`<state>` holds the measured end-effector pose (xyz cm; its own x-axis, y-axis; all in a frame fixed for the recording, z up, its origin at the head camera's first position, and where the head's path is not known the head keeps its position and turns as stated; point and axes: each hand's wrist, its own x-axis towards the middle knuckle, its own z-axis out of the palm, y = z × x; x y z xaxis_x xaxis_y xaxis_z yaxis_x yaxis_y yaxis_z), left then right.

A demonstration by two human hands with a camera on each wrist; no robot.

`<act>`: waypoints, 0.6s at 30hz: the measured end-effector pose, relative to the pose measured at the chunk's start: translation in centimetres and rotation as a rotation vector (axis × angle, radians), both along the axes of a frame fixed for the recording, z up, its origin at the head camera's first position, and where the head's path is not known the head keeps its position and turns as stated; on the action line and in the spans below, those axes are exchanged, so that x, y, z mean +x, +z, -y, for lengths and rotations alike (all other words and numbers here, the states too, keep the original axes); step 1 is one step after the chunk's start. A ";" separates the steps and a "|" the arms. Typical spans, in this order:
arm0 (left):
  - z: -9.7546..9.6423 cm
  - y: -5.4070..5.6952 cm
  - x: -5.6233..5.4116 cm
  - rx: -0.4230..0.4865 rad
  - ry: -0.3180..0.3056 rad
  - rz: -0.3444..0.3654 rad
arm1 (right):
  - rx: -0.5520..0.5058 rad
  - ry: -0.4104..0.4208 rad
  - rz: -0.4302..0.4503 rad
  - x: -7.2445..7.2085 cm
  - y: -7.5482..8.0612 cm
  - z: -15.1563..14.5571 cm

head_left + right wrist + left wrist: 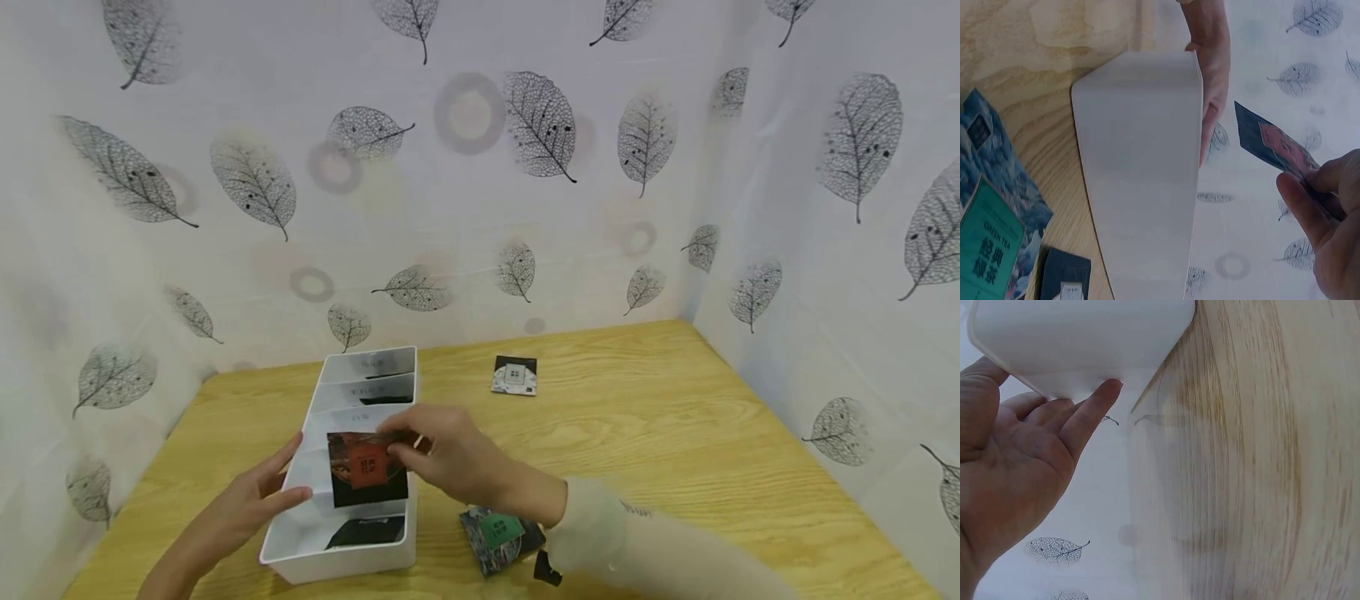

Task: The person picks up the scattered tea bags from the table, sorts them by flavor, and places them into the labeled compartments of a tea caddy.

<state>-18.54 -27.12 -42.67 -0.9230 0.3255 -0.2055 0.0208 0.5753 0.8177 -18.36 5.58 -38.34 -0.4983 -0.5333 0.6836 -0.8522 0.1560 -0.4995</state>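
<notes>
My right hand pinches a tea packet by its upper right corner, between thumb and fingers. Dark, with a red label, the packet tilts above the middle of a long white divided box. At the box's left side is my left hand, its fingers fairly straight and touching the outer wall, as the left wrist view also shows. Dark packets lie in the box's front compartment and in the two rear ones. The held packet hides part of the compartments below it.
Right of the box, below my right forearm, lies a green-labelled tea packet. Beside it is a small black piece, partly behind the sleeve. A black-and-white packet lies farther back on the wooden table. Leaf-printed sheets surround the table.
</notes>
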 end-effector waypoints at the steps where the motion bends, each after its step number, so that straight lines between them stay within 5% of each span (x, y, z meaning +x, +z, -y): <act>1: 0.0 0.0 0.0 -0.006 0.000 0.005 | 0.012 -0.007 -0.022 0.3 0.0 0.3; 8: 0.2 0.0 -0.1 -0.020 0.001 0.003 | 0.121 -0.039 -0.156 1.8 -0.6 1.5; 12: 0.3 0.0 0.0 -0.009 -0.012 -0.011 | 0.238 -0.051 -0.331 2.3 -1.1 1.9; 18: 0.2 0.1 0.1 0.017 -0.004 0.027 | 0.401 0.032 -0.453 3.2 -2.4 1.8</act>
<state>-18.42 -27.32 -42.54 -0.9158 0.3326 -0.2251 0.0004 0.5613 0.8276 -15.18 3.81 -40.76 -0.1838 -0.8032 0.5666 -0.9737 0.2276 0.0067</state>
